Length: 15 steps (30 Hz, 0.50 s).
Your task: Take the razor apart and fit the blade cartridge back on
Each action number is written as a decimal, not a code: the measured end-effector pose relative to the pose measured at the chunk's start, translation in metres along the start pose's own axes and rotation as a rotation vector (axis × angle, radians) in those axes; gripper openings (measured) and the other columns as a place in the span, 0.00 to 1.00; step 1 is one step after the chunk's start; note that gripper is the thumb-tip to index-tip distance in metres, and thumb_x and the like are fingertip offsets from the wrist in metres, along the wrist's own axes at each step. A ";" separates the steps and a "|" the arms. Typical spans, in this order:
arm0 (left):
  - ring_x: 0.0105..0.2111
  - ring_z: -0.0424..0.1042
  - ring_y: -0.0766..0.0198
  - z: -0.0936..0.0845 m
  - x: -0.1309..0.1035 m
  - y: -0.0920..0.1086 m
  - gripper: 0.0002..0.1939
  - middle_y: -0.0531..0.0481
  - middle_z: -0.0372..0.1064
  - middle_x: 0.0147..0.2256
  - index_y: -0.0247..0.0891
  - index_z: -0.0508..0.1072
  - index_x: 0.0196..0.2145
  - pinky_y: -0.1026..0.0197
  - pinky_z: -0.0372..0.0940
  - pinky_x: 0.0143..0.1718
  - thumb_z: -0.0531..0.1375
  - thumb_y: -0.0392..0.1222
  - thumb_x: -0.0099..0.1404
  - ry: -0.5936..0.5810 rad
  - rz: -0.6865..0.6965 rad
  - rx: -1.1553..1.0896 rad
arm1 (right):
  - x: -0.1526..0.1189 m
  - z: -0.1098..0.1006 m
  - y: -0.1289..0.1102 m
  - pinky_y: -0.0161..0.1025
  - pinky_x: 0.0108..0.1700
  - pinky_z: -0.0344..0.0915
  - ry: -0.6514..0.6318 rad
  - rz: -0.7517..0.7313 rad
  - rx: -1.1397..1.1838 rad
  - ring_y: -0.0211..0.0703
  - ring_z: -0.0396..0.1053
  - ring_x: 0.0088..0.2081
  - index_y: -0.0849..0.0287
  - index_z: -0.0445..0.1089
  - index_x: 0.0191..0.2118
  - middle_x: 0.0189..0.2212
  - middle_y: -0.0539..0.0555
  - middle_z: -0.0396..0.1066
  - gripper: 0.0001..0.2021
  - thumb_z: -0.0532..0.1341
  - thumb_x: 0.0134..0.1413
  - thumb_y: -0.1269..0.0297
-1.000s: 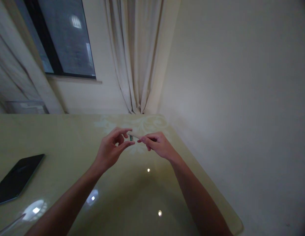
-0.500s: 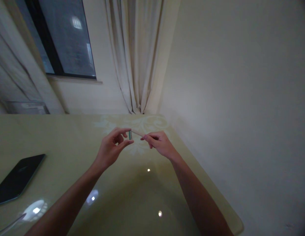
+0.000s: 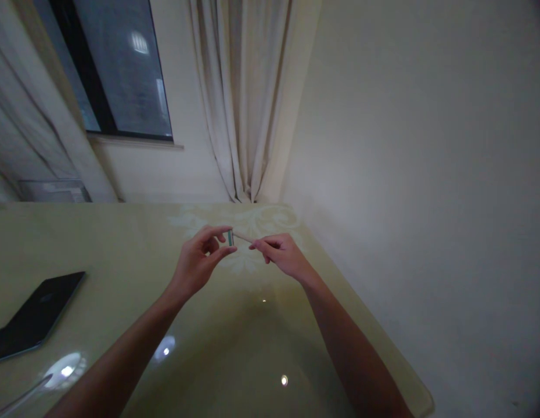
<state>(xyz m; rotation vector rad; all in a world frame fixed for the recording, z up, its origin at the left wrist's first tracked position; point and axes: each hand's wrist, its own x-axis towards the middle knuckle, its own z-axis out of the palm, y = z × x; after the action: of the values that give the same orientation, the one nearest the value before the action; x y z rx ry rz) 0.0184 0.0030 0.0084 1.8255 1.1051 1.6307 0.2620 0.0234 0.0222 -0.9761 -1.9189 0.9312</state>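
Between the thumb and forefinger of my left hand [image 3: 199, 255] is a small flat green box [image 3: 230, 238], gripped by its top and bottom edges and held upright. It looks like a matchbox, but it is too small to be sure. My right hand [image 3: 281, 252] pinches a thin pale stick [image 3: 243, 237], rather like a match. The stick slants up to the left, and its far tip meets or nearly meets the box's right face near the top; contact cannot be made out. Both hands are raised over the far part of the table.
The glossy yellow-green table [image 3: 135, 244] ends at a wall on the right. On its left lies a flat black device [image 3: 39, 316], like a tablet. A thin pale cable or rod [image 3: 28, 396] shows at the lower left. Curtains [image 3: 248, 104] and a window [image 3: 122, 64] stand behind.
The view has shifted very slightly, so the black device and window appear a little further right. Both hands keep nearly the same pose and hold on the box and stick.
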 end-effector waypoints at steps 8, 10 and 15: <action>0.25 0.65 0.71 0.000 0.000 0.002 0.18 0.55 0.71 0.34 0.44 0.83 0.50 0.66 0.63 0.27 0.74 0.43 0.61 0.009 0.025 -0.013 | -0.002 -0.001 -0.003 0.35 0.27 0.52 -0.078 0.024 0.043 0.35 0.57 0.22 0.62 0.87 0.42 0.19 0.48 0.66 0.27 0.64 0.66 0.40; 0.25 0.64 0.71 0.000 0.001 0.001 0.18 0.55 0.70 0.34 0.44 0.83 0.49 0.66 0.63 0.27 0.74 0.43 0.61 0.011 0.026 -0.008 | -0.002 -0.002 -0.005 0.35 0.26 0.51 -0.037 0.028 0.031 0.34 0.56 0.22 0.63 0.87 0.42 0.19 0.48 0.65 0.28 0.64 0.66 0.39; 0.25 0.64 0.71 0.000 0.001 0.001 0.18 0.55 0.71 0.34 0.44 0.83 0.50 0.66 0.63 0.27 0.74 0.43 0.61 0.023 0.039 -0.010 | -0.003 -0.004 -0.008 0.34 0.27 0.53 -0.106 0.024 0.049 0.35 0.59 0.23 0.63 0.87 0.43 0.19 0.48 0.66 0.27 0.64 0.67 0.41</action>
<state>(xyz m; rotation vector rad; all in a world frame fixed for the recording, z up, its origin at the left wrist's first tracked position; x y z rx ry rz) 0.0184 0.0030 0.0104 1.8370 1.0759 1.6800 0.2641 0.0183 0.0300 -0.9389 -1.9662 1.0582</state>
